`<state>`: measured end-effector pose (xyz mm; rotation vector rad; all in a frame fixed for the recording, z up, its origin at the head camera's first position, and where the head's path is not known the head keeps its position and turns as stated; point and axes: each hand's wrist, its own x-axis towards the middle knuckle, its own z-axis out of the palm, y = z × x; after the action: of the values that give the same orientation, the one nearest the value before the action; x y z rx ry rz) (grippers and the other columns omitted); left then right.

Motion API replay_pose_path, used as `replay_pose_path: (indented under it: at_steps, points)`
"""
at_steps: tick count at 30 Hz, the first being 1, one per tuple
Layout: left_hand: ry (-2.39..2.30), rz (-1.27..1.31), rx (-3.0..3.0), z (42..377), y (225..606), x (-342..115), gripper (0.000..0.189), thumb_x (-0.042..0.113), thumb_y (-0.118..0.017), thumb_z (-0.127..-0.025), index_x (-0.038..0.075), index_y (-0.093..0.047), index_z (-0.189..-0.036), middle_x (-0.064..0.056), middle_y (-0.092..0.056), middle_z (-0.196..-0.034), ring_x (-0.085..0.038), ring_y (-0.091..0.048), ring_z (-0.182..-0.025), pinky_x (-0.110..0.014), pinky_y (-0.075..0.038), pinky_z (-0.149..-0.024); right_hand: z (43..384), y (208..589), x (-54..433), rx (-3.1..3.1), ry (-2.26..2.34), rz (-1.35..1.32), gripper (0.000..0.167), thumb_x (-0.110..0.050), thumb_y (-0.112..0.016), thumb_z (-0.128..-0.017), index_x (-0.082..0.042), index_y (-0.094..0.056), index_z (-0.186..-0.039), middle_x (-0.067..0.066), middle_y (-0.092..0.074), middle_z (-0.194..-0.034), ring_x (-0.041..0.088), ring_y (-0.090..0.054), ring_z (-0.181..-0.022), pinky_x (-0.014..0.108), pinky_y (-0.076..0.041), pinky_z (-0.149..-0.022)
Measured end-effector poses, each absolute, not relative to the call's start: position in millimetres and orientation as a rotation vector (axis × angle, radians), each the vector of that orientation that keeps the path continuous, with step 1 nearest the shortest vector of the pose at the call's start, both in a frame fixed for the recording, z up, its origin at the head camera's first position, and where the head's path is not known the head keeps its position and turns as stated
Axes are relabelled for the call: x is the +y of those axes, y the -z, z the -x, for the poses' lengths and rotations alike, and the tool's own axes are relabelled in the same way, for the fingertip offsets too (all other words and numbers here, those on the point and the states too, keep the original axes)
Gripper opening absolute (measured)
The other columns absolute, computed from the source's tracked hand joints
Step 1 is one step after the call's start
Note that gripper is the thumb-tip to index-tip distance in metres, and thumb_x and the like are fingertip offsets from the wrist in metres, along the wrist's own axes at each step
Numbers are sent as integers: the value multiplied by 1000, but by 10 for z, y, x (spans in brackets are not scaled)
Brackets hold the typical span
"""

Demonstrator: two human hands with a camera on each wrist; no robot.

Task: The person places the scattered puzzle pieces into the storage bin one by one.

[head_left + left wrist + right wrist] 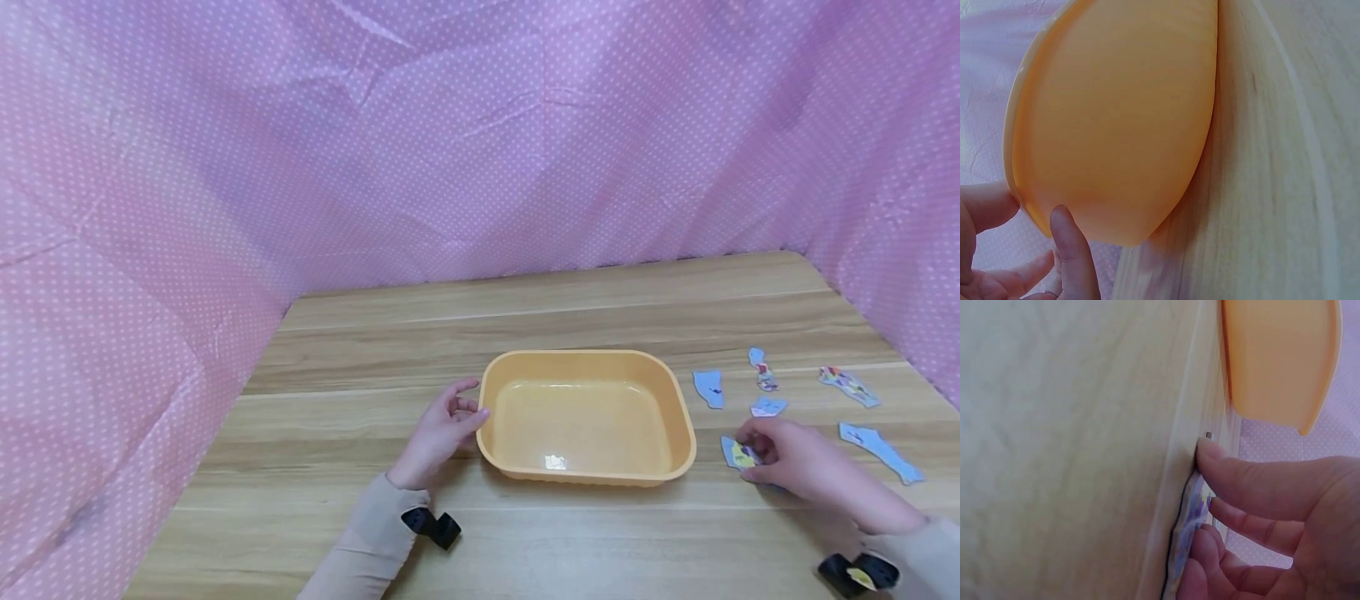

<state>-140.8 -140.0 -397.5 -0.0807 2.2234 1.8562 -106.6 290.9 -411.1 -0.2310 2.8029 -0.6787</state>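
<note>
A yellow-orange plastic basin (585,479) stands upright on the wooden table. At its left end my left hand (442,429) pinches the rim, with the thumb against the outer wall (1116,125) and the index finger at the rim's edge. To the right of the basin my right hand (802,462) holds a flat blue puzzle piece (738,452) with a yellow figure by its edges. In the right wrist view this puzzle piece (1186,528) lies low at the table surface, partly covered by the thumb and fingers.
Around my right hand lie several other puzzle pieces: a blue one (708,389), a narrow one (763,371), a small one (768,407), a colourful one (849,386) and a long blue one (881,452). Pink dotted cloth (480,150) hangs behind the table (360,358).
</note>
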Motion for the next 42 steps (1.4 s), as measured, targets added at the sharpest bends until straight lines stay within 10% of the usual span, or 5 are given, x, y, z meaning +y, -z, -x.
replay_pose_path:
  at_steps: [42]
  points:
    - [-1865, 31, 2166, 1429, 4008, -1432, 57, 4, -62, -90, 8, -41, -142, -8, -54, -96, -9, -56, -74, -24, -51, -63, 1162, 3893, 2907, 2833, 1120, 443, 36, -1, -66, -85, 9, -54, -117, -5, -56, -78, -3, -51, -65, 21, -43, -52]
